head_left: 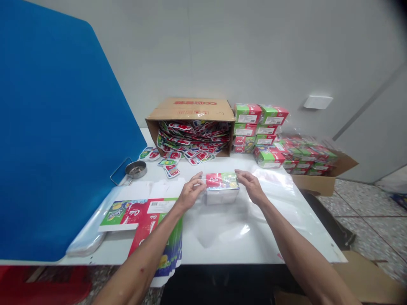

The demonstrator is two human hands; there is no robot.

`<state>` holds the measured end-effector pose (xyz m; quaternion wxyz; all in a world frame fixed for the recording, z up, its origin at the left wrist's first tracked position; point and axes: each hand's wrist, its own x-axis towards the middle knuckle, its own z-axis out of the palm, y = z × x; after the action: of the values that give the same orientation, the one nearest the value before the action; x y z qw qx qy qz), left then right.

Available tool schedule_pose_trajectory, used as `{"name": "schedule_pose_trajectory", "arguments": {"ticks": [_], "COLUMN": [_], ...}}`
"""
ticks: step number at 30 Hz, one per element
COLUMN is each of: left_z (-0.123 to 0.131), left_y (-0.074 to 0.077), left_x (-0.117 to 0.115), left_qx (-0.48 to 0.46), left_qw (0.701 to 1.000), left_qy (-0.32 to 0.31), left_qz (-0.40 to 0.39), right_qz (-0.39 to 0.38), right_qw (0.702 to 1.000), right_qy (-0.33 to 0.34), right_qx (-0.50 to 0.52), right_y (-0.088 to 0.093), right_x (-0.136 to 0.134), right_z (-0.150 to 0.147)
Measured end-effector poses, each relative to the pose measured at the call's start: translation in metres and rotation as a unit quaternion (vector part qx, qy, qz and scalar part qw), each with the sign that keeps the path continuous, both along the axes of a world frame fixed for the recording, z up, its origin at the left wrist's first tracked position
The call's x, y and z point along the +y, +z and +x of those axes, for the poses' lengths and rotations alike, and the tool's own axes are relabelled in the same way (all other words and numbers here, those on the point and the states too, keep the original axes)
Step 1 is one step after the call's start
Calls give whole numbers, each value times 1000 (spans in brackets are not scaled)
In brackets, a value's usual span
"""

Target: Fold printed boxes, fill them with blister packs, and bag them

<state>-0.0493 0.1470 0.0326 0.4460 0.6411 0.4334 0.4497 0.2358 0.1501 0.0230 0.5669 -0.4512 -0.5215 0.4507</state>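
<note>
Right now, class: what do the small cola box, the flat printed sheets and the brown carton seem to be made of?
The small cola box looks like printed paperboard in clear plastic film, judging by the shine around it. The flat printed sheets seem to be coated card, smooth with crisp cut edges. The brown carton looks like matte corrugated cardboard, though no fluting shows.

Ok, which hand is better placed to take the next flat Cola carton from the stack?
Left, probably: the left hand is nearer the stack of flat Cola cartons, while the right hand sits across the Cola box from it.
</note>
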Motion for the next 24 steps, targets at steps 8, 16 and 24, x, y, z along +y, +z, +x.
{"name": "schedule_pose_trajectory", "arguments": {"ticks": [8,16,24], "left_z": [25,39,47], "left_y": [-25,-31,-17], "left_x": [14,18,26], "left_qx": [-173,-230,-220], "left_qw": [983,964,955], "left_qy": [18,95,146], "left_qz": [-53,-97,-132], "right_qz": [-26,-52,-94], "right_qw": [991,982,980], "right_qy": [-108,-166,-162], "right_qx": [70,71,63], "right_y": [-20,-22,-21], "right_x": [15,34,46], "right_z": [-23,-29,-26]}}
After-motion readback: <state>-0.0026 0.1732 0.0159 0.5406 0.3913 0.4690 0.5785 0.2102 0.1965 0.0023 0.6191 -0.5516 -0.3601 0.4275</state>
